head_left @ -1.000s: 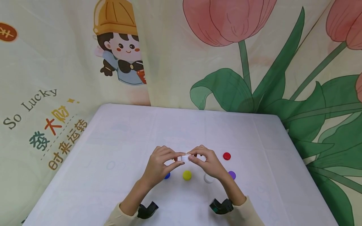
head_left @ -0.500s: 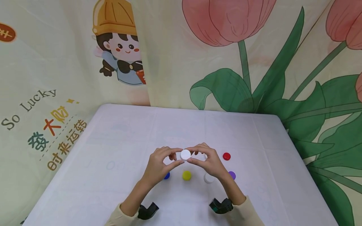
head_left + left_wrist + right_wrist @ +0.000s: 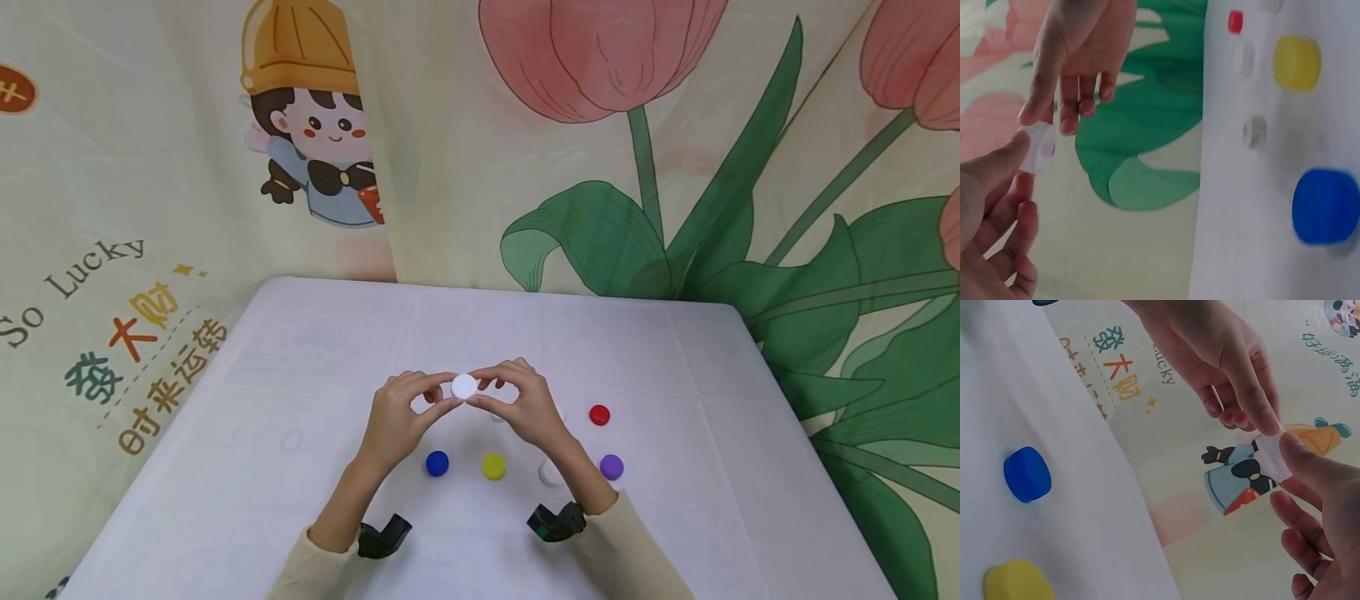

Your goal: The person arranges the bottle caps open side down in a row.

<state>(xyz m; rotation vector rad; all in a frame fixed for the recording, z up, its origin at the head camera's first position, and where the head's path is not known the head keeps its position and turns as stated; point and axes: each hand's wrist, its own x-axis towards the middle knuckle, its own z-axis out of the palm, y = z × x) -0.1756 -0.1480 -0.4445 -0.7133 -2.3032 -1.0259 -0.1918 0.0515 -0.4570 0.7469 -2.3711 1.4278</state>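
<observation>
A small white round cap is held up above the table between both hands, its flat face toward the head camera. My left hand pinches its left side with thumb and forefinger. On the opposite side, my right hand pinches it the same way. The left wrist view shows the white cap from its side, partly covered by fingertips. Below the hands on the table lie a blue cap, a yellow cap and, partly behind the right wrist, a white cap.
To the right on the white-covered table lie a purple cap and a red cap. Small white pieces, one of them a white ring-like piece, sit behind the right hand. A printed curtain hangs beyond the table's far edge.
The held white cap has turned from edge-on to face the head camera. Both hands have then shifted left and up with it, uncovering the blue and purple caps.
</observation>
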